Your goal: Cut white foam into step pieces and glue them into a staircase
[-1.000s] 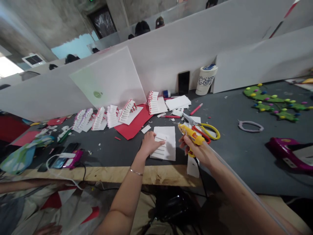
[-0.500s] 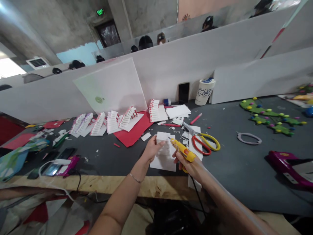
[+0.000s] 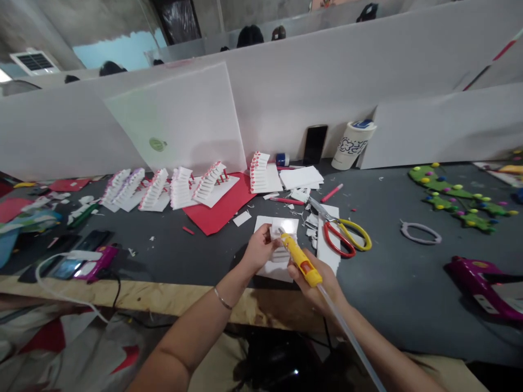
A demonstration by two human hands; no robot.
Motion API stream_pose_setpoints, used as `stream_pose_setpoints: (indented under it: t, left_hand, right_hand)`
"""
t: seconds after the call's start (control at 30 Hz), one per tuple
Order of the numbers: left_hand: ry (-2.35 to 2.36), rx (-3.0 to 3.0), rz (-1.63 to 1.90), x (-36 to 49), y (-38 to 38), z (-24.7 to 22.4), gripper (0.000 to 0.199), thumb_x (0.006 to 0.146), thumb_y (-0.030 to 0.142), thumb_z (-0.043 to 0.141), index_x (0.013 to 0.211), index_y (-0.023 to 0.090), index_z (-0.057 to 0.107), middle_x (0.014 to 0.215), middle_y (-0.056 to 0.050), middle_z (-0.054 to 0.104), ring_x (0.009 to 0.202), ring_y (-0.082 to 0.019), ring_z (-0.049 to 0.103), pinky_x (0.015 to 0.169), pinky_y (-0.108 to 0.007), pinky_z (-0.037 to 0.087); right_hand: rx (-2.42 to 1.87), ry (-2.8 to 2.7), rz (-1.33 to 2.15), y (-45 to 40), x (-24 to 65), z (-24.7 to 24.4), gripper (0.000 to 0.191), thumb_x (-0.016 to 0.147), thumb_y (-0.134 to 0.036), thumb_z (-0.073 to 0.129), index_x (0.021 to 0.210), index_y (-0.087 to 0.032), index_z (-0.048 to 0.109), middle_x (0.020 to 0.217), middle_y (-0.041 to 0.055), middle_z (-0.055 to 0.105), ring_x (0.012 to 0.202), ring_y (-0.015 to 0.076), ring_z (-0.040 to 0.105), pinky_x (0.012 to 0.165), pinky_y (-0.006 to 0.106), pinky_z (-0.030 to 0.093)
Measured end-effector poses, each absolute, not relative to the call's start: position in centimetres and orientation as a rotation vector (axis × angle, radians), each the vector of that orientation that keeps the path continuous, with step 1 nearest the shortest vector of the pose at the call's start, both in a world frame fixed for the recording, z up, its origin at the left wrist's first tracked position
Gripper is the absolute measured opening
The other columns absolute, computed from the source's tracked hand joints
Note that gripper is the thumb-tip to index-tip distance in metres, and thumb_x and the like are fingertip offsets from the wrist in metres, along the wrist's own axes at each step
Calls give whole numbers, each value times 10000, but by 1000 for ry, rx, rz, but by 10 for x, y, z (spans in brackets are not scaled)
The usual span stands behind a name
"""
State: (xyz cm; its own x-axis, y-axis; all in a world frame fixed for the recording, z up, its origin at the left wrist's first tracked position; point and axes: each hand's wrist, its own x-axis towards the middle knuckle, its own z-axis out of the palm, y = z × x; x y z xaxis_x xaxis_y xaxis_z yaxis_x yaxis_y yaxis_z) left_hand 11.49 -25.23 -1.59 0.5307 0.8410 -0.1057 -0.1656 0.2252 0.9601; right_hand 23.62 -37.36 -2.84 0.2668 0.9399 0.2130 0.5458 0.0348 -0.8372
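Close to the table's front edge, my left hand is closed on the left side of a small white stepped paper model. The model is partly hidden behind my fingers and stands over a white sheet. My right hand is wrapped round a yellow hot glue gun, with a long clear glue stick running out of its back. The gun's nozzle is at the model's upper part; whether it touches cannot be made out. Scissors with red and yellow handles lie open just right of my right hand.
Several finished-looking stair models stand on the left, some by red paper. Behind are a phone and a paper cup against the partition. White scraps, a grey ring, green felt pieces and a magenta device lie around.
The view has tipped downward. The glue gun's tip stays by the model, whose upper face now looks tilted toward me and shiny. Left fingers have shifted lower along its side.
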Motion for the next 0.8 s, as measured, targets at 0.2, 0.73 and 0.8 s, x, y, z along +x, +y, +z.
stream_pose_setpoints:
  t: [0.2, 0.73, 0.8]
  left_hand:
    - [714, 1176, 778, 113, -252, -19, 540, 574, 460, 889, 925, 177, 591, 872, -42, 699, 793, -171, 650, 738, -261, 494]
    - [684, 1269, 763, 113, -253, -17, 537, 580, 469, 884, 926, 181, 590, 843, -35, 709, 769, -176, 655, 710, -257, 493]
    - [683, 1273, 765, 113, -254, -16, 530, 589, 468, 881, 932, 181, 597, 854, -40, 717, 786, -186, 664, 717, -263, 499]
  right_hand:
    - [-1597, -1424, 599, -376, 237, -21, 264, 893, -495, 495, 802, -251, 541, 686, 15, 630, 591, 175, 593, 562, 271, 441]
    - [-1636, -1416, 581, -376, 234, -17, 292, 874, -530, 492, 788, -255, 539, 655, 13, 618, 551, 170, 580, 526, 269, 420]
    - [-1640, -1417, 574, -376, 234, -17, 288, 878, -526, 492, 792, -255, 541, 658, 14, 622, 556, 173, 587, 528, 269, 421]
